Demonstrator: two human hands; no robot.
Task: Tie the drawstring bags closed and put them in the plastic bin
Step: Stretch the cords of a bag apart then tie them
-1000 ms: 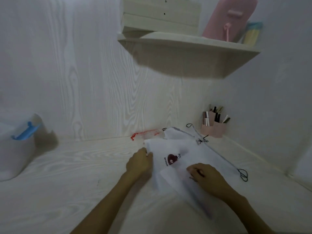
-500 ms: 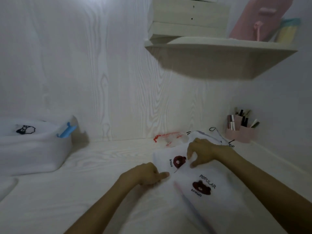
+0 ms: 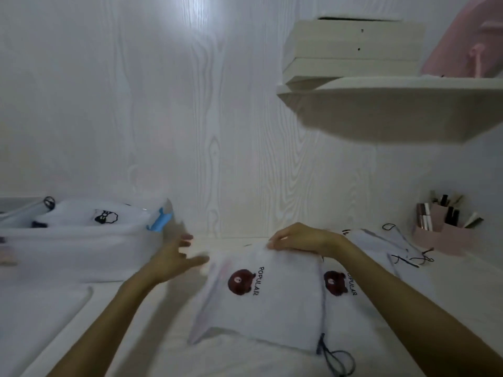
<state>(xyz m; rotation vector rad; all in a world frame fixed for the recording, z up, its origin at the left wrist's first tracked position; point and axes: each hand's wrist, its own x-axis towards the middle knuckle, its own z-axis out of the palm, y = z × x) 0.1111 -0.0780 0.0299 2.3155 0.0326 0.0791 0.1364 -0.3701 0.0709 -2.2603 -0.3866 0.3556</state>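
Under right hand (image 3: 302,238), drawstring bag (image 3: 264,300), left hand (image 3: 174,258) beside

We're in a home here, a small bedroom or study nook: a pale wood-grain desk (image 3: 130,317) tucked into a corner of matching panelled walls (image 3: 136,104). A floating shelf (image 3: 386,91) overhead carries a stack of flat boards (image 3: 353,50) and something pink (image 3: 468,50), and over by the corner sits a pink organiser (image 3: 446,235) stuffed with what look like cosmetics.
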